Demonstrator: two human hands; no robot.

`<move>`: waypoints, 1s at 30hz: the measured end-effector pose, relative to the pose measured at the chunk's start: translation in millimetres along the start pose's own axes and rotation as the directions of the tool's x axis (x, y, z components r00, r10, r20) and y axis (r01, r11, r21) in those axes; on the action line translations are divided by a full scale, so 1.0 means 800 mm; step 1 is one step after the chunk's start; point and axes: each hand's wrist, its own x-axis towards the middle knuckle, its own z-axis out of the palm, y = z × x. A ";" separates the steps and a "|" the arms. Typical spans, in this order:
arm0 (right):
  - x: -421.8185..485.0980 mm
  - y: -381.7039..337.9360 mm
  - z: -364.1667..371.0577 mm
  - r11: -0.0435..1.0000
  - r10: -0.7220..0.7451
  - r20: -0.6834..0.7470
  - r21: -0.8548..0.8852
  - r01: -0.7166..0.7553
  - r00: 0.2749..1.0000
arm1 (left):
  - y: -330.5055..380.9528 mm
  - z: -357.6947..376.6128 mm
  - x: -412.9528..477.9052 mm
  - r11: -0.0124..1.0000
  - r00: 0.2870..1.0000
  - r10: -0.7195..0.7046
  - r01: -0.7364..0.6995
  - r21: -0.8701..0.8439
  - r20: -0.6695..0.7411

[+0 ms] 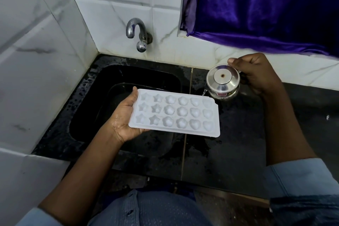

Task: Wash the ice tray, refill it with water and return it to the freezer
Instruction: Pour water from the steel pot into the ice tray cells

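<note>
A white plastic ice tray (176, 113) with star, flower and heart moulds is held level above the counter and the sink's right edge. My left hand (124, 117) grips its left end, fingers underneath and thumb along the rim. My right hand (255, 73) holds a small lidded steel kettle (222, 82) by its handle, tilted to the left. A thin stream of water (204, 92) runs from its spout towards the tray's far right corner.
A black sink (102, 101) is set in a wet black stone counter (229, 152). A chrome tap (137, 33) juts from the white tiled wall above it. A purple curtain (266, 5) hangs at the upper right.
</note>
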 end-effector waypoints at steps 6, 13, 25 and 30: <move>0.007 -0.013 0.008 1.000 -0.024 0.008 -0.016 0.024 1.000 | 0.002 0.001 0.004 1.000 1.000 0.004 -0.004 0.014 -0.001; 0.015 -0.019 0.011 0.999 -0.035 0.020 -0.016 0.035 0.999 | 0.006 -0.001 0.004 1.000 1.000 0.011 -0.011 0.011 0.010; 0.018 -0.022 0.016 0.999 -0.041 0.035 -0.017 0.041 0.999 | 0.009 0.000 0.007 1.000 1.000 -0.004 0.004 -0.004 0.027; 0.020 -0.023 0.015 0.999 -0.031 0.037 -0.015 0.032 0.999 | 0.011 0.001 0.006 1.000 1.000 0.008 -0.008 0.011 0.014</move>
